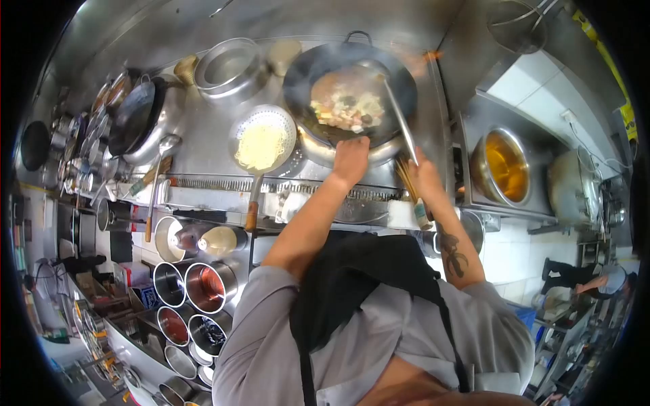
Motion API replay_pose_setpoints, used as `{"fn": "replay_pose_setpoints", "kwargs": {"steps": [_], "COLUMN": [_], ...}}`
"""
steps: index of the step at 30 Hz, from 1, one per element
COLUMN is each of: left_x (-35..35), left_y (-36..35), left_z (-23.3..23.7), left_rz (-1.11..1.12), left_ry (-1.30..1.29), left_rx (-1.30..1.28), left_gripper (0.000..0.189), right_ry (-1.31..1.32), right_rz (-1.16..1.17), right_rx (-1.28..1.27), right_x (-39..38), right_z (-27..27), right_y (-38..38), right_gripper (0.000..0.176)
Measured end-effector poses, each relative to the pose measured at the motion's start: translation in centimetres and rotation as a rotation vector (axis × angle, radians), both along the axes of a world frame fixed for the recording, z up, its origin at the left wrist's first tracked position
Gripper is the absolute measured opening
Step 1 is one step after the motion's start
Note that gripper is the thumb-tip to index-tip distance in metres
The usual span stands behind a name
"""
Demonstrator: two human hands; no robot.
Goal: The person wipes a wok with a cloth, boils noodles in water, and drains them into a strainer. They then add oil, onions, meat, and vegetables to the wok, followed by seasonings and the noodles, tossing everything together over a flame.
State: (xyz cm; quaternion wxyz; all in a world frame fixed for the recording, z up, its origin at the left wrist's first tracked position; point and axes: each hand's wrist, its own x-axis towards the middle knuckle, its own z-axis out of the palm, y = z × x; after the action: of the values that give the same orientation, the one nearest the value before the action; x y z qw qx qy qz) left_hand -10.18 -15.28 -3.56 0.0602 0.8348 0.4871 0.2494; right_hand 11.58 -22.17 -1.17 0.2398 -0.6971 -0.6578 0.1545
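My left hand (352,160) is closed on the near rim of the dark wok (298,90), which sits over the burner. Inside the wok, steaming food (349,108) in pale and yellow pieces lies around the middle. My right hand (424,177) is wrapped round the long metal handle of a ladle (401,122); its bowl end rests at the far side of the food. To the wok's left, a perforated strainer (290,128) with a wooden handle holds pale noodles (261,146).
A metal pot (230,68) stands beyond the strainer. Another ladle (156,189) lies at left. Sauce containers (207,287) stand at lower left. A pot of amber liquid (503,167) is at right. A person (606,281) stands far right.
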Motion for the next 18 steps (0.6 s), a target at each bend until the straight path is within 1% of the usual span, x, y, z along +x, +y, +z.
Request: {"fn": "replay_pose_setpoints", "kwargs": {"steps": [1,3,4,6,7,9,10,11,13,14,15,17,18], "left_x": [0.0,-0.3,-0.3,-0.8,-1.7,-3.2,-4.8,-7.3,-13.7,-17.2,-20.3,-24.0,-25.3], "left_y": [0.4,0.6,0.6,0.9,0.2,-1.1,-1.7,-2.5,-4.3,-5.4,-6.9,-8.6,-8.7], "left_z": [-0.1,-0.7,-0.9,-1.0,-0.3,1.2,1.6,1.3,-0.8,-2.9,-4.6,-7.0,-7.7], "left_rz": [-0.009,-0.025,-0.038,-0.055,-0.058,-0.076,-0.03,0.054,0.264,0.39,0.573,0.748,0.72], "left_ry": [-0.021,-0.059,-0.043,-0.013,-0.081,-0.206,-0.205,-0.156,-0.092,-0.077,0.052,0.299,0.275], "left_rx": [0.016,0.038,0.003,-0.063,-0.018,0.079,0.132,0.167,0.185,0.164,-0.094,-0.283,-0.388], "left_gripper": [0.009,0.01,0.012,0.017,0.02,0.028,0.041,0.043,0.043,0.043,0.036,0.031,0.033], "right_ry": [-0.033,-0.146,-0.202,-0.219,-0.226,-0.122,-0.067,-0.013,0.094,0.212,0.36,0.65,0.745], "right_rz": [-0.049,-0.055,-0.053,-0.015,0.006,0.048,0.063,0.051,0.012,-0.002,-0.008,-0.013,0.024], "right_rx": [-0.047,-0.095,-0.125,-0.061,-0.035,0.135,0.219,0.212,0.202,0.202,0.118,-0.04,-0.066], "right_x": [-0.5,0.6,1.2,2.3,2.8,3.8,4.1,4.3,4.5,4.1,2.9,-0.5,-1.7], "right_z": [0.9,0.5,0.4,0.6,0.5,-0.1,-0.5,-0.9,-1.7,-1.6,-0.2,4.4,5.1], "right_y": [0.5,1.5,1.7,1.9,1.5,0.9,0.5,0.0,-1.0,-1.5,-2.2,-3.3,-3.3], "right_gripper": [0.044,0.042,0.041,0.042,0.042,0.044,0.045,0.044,0.042,0.04,0.042,0.045,0.043]}}
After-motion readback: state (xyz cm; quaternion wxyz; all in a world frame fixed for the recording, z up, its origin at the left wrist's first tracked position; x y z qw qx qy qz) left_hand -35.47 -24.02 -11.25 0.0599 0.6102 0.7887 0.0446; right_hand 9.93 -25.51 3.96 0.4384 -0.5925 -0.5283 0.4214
